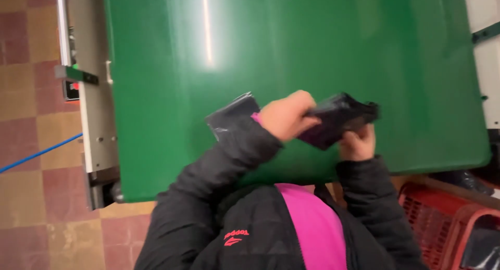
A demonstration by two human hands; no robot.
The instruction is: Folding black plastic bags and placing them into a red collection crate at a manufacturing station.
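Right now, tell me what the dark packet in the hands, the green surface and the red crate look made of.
Dark packet: apparently thin glossy plastic film, crinkled with highlights.
Green surface: smooth, semi-gloss, likely rubber or plastic belting; it reflects a light streak.
Red crate: looks like moulded plastic with lattice walls.

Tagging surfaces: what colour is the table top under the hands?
Plain glossy green table top; head view.

Glossy smooth green table (312, 51), shiny dark plastic packet (341, 121), second glossy plastic packet (232, 116), matt quilted black jacket (208, 218), red plastic lattice crate (442, 218), worn matt floor tiles (31, 41), grey metal frame (96, 108)
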